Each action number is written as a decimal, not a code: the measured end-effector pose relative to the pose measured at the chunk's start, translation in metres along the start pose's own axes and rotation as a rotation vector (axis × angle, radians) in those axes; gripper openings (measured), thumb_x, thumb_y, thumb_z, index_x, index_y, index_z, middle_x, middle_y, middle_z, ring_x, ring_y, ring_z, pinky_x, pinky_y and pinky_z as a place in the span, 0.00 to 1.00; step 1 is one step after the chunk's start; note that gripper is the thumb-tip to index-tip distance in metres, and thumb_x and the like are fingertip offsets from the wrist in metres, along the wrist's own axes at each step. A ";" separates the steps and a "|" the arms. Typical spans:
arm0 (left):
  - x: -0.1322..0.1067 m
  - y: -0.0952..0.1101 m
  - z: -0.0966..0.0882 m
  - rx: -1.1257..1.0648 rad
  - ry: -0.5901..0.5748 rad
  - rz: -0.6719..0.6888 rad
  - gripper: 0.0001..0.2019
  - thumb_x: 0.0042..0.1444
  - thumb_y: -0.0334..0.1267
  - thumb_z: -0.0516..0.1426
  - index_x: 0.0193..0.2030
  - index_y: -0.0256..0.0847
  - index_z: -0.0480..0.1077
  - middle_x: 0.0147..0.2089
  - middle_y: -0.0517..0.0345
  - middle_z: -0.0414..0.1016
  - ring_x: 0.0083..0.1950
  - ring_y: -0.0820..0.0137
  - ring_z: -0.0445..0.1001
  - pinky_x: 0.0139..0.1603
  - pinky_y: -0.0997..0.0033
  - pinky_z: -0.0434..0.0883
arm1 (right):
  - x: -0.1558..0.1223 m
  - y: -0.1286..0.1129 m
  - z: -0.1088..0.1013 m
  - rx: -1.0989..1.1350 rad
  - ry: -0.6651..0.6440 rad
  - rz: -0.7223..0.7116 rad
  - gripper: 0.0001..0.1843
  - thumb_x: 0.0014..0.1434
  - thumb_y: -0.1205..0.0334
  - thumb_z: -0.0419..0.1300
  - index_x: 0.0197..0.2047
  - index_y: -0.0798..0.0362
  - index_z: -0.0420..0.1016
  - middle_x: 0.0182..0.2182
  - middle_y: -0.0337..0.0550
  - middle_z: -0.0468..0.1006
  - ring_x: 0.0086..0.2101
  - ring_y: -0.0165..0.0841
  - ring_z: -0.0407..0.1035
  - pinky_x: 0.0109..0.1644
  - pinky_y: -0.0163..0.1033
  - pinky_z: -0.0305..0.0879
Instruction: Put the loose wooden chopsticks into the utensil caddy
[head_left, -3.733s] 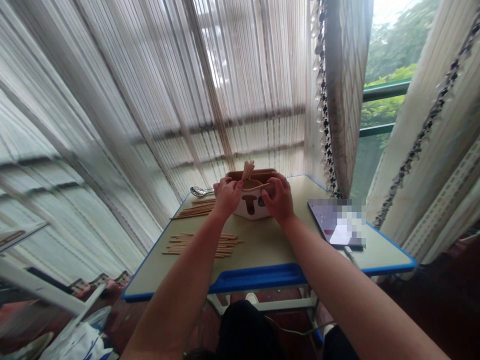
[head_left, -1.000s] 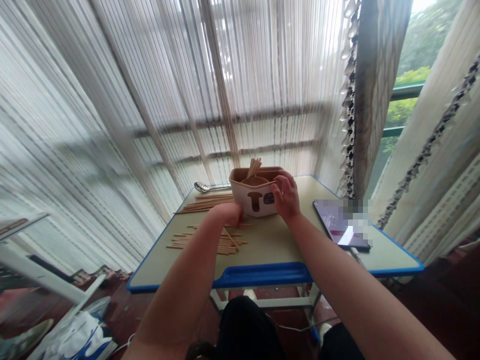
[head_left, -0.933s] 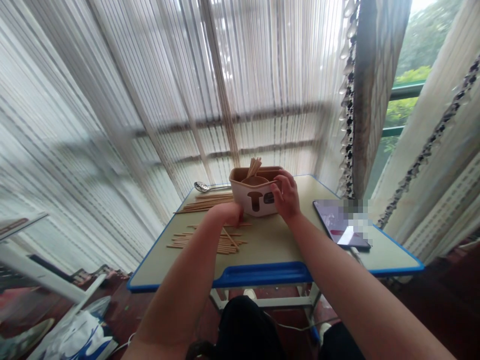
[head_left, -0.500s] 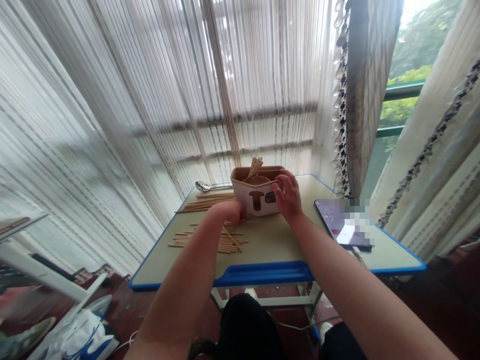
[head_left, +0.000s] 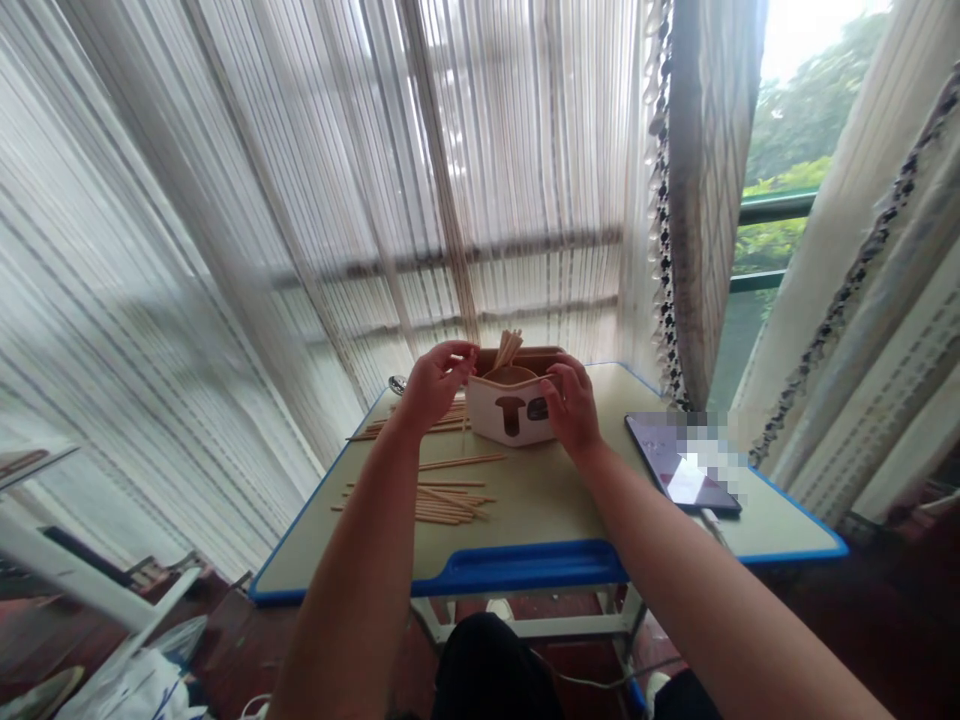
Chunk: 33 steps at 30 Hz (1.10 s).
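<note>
A cream utensil holder (head_left: pixel 501 418) with brown cut-outs stands at the far middle of the desk (head_left: pixel 540 500). Several wooden chopsticks (head_left: pixel 509 347) stick up from its back compartment. My right hand (head_left: pixel 574 408) is closed around the holder's right side. My left hand (head_left: pixel 433 385) is raised just left of the holder's rim, fingertips pinched on what looks like a thin chopstick hanging down. Loose chopsticks (head_left: pixel 442 500) lie scattered on the desk below my left forearm. A second bundle of chopsticks (head_left: pixel 379 430) lies further back on the left.
A metal spoon (head_left: pixel 397 383) lies at the desk's far left, partly behind my left hand. A dark tablet (head_left: pixel 679 470) rests on the right side. The desk has a blue rim and front groove (head_left: pixel 525 565). Striped curtains hang close behind; bags lie on the floor at left.
My left hand has risen from the loose chopsticks on the desk to the holder's left rim, fingers pinched. The scattered sticks have shifted a little. My right hand stays on the holder.
</note>
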<state>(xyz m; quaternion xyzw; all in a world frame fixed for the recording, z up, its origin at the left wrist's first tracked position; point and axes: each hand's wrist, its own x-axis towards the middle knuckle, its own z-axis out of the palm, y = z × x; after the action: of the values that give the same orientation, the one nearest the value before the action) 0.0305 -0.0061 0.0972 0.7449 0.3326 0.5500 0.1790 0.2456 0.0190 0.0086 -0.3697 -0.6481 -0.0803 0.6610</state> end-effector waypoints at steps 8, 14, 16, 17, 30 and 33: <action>0.002 0.012 -0.004 -0.035 0.747 0.237 0.13 0.58 0.44 0.53 0.47 0.40 0.64 0.38 0.59 0.69 0.30 0.78 0.73 0.29 0.78 0.74 | 0.000 -0.001 -0.001 -0.005 -0.016 0.003 0.10 0.58 0.57 0.54 0.43 0.51 0.66 0.53 0.50 0.65 0.55 0.40 0.59 0.58 0.51 0.57; 0.002 0.012 -0.010 0.038 1.020 0.295 0.10 0.63 0.39 0.46 0.51 0.42 0.56 0.42 0.57 0.65 0.29 0.81 0.72 0.27 0.78 0.74 | 0.000 -0.001 -0.001 0.008 -0.019 0.016 0.10 0.59 0.57 0.54 0.43 0.50 0.66 0.53 0.50 0.65 0.55 0.40 0.59 0.58 0.51 0.57; 0.001 0.011 -0.011 0.064 1.064 0.309 0.10 0.64 0.39 0.44 0.50 0.42 0.54 0.43 0.57 0.64 0.29 0.81 0.72 0.27 0.77 0.74 | 0.000 -0.001 -0.001 0.005 -0.020 0.018 0.10 0.59 0.57 0.54 0.43 0.50 0.66 0.54 0.50 0.65 0.55 0.40 0.59 0.58 0.51 0.57; 0.001 0.009 -0.010 0.074 1.061 0.319 0.09 0.64 0.39 0.45 0.50 0.42 0.54 0.44 0.56 0.64 0.29 0.81 0.72 0.27 0.77 0.74 | 0.000 -0.001 -0.001 0.005 -0.020 0.016 0.10 0.58 0.57 0.54 0.43 0.50 0.66 0.54 0.50 0.65 0.55 0.40 0.59 0.58 0.51 0.57; -0.002 -0.039 0.018 0.450 0.431 0.238 0.12 0.59 0.38 0.52 0.49 0.41 0.65 0.36 0.57 0.69 0.34 0.75 0.70 0.32 0.77 0.70 | 0.000 0.000 -0.001 0.015 -0.029 0.019 0.10 0.58 0.57 0.54 0.43 0.50 0.66 0.54 0.49 0.64 0.55 0.40 0.59 0.59 0.51 0.56; -0.001 -0.044 0.019 0.486 0.357 0.252 0.11 0.59 0.37 0.52 0.47 0.40 0.67 0.37 0.56 0.70 0.35 0.74 0.70 0.34 0.75 0.70 | 0.000 0.000 -0.001 0.013 -0.031 0.022 0.10 0.58 0.57 0.55 0.43 0.50 0.65 0.54 0.50 0.64 0.55 0.40 0.59 0.59 0.51 0.56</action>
<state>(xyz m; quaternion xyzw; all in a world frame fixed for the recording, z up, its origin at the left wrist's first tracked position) 0.0352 0.0265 0.0627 0.6928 0.3855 0.5943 -0.1348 0.2465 0.0183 0.0087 -0.3738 -0.6545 -0.0630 0.6542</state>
